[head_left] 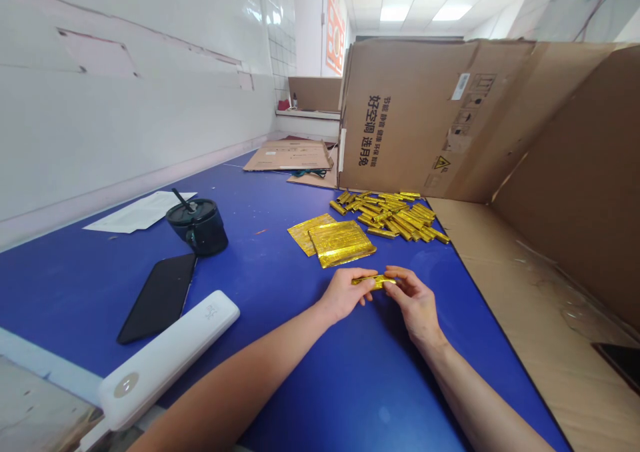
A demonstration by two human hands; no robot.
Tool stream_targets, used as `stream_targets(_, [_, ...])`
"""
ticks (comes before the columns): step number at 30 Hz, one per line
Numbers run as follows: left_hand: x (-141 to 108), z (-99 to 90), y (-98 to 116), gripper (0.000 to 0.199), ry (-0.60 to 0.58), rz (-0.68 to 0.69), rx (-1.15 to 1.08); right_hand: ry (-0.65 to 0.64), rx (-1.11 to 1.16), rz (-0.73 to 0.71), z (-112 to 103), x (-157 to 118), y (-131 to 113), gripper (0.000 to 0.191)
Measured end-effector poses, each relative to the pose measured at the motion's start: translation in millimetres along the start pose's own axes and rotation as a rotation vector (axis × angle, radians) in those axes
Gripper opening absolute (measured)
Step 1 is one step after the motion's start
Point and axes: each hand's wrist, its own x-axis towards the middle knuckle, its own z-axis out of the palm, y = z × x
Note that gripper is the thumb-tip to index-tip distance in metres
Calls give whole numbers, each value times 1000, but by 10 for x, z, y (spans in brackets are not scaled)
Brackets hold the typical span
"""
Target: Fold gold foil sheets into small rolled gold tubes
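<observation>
Between my two hands is a narrow gold foil piece (379,281), held a little above the blue table. My left hand (349,292) pinches its left end, and my right hand (413,297) has its thumb and fingers closed on the right end. Just beyond my hands lies a stack of flat gold foil sheets (342,243), with a flat patterned gold sheet (306,233) partly under it on the left. Farther back, to the right, several narrow gold foil rolls (395,215) lie in a loose pile against a cardboard box.
The large cardboard box (410,119) stands behind and right of the blue table (280,279). On the left are a dark lidded cup (200,229), white paper (137,212), a black phone (159,297) and a long white device (170,352). Flat cardboard (290,155) lies at the back.
</observation>
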Motion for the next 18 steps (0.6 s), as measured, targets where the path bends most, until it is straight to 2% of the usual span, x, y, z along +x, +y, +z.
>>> stream_targets(7, [-17,-11,50,28,-16,-23,-99,-103,-312,-237,-50,13,-38,12])
stream_targets(15, [-23,-10,54,30,-30,-26,-117,-131,-377,-318,-41,-5,-97,9])
stream_targets(18, [-26,-8,58,30,-41,-28,-114,-122,-364,-280,-38,-12,-66,9])
